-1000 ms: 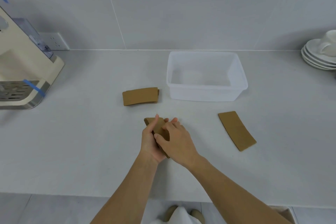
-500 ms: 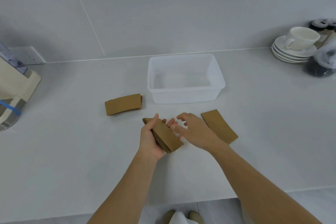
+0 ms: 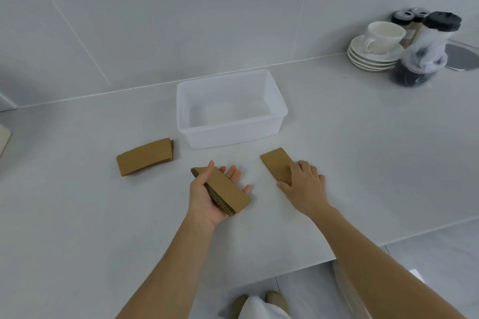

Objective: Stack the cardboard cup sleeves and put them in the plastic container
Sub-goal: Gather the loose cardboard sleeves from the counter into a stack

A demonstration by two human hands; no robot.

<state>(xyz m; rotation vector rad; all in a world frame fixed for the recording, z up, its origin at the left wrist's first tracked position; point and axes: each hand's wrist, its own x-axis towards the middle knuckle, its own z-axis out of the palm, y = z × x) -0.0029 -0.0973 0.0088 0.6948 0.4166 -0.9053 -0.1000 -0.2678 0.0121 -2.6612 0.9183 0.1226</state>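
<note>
Single head-worn wide-angle view, looking forward and steeply down from above the pale grey counter [image 3: 77, 215] toward the grey tiled wall [image 3: 181, 8] behind it. The frame is rolled, so the counter-wall seam climbs toward the right. Both bare forearms enter from the bottom edge, close to the lens. The counter's near edge and the floor with the wearer's shoes [image 3: 259, 302] show at bottom. No second view.

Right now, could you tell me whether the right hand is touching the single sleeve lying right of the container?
Touching. The head view shows the right hand with its fingers lying flat on the near end of the single sleeve.
</note>
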